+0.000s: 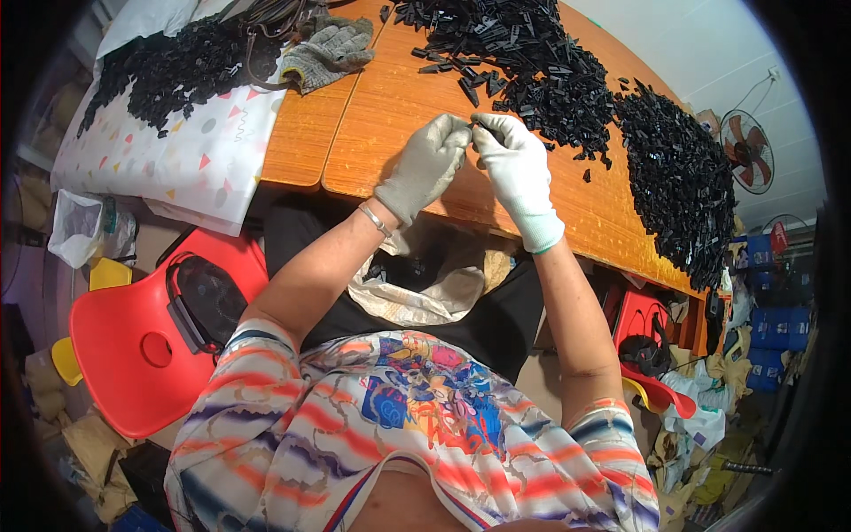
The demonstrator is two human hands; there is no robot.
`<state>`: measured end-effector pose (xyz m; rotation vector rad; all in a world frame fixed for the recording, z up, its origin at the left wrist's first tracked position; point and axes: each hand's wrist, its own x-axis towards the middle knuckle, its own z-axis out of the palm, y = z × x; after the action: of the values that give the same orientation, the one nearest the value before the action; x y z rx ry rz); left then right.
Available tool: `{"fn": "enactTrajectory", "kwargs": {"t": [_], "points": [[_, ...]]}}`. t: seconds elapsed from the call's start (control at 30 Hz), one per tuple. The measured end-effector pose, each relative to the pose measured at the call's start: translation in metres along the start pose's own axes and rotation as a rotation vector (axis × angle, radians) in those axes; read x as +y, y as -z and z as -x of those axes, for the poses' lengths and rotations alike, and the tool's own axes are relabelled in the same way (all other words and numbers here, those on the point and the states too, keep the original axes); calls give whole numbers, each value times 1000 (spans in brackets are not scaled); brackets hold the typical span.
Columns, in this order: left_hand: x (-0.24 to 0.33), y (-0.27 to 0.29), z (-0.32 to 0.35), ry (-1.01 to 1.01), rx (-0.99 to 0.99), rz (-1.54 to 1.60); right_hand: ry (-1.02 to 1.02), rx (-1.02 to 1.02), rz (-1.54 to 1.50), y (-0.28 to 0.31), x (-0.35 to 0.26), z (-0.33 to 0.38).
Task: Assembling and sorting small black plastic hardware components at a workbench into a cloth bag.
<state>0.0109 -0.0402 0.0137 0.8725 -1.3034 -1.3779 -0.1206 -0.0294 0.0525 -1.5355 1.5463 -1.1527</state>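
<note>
My left hand [427, 167], in a greyish work glove, and my right hand [516, 167], in a white glove with a green cuff edge, meet above the near side of the orange-brown wooden table [377, 106]. Both have their fingers closed in a pinch, fingertip to fingertip. Between them shows a bit of a small black plastic piece [475, 127], mostly covered by the gloves. Just beyond my hands spreads a heap of small black plastic pieces [532, 80], some long and pointed. An open white sack [417, 306] with black content sits between my legs, below the table edge.
Another black heap [678, 177] covers the table's right end. At the left, more black pieces [191, 66] lie on a patterned white cover [208, 164]. A pair of grey gloves [330, 55] rests nearby. Red chairs [124, 355] flank me; a fan [746, 151] stands far right.
</note>
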Motion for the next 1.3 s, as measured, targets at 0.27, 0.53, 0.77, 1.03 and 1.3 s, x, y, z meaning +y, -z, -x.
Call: {"fn": "enactTrajectory", "kwargs": {"t": [0.27,0.53,0.77,1.03,1.3], "points": [[-2,-5,2,81,53,-123,511,77,780,0,-2,2],[0,-14,4,215,140,-32,421,67,793,-4,13,4],[12,-5,-3,205,-54,85,62,61,418,11,7,0],[13,8,11,298,-68,182,-219,-159,-361,42,9,12],[10,-8,24,334,-46,361,-154,-113,-471,12,13,28]]}}
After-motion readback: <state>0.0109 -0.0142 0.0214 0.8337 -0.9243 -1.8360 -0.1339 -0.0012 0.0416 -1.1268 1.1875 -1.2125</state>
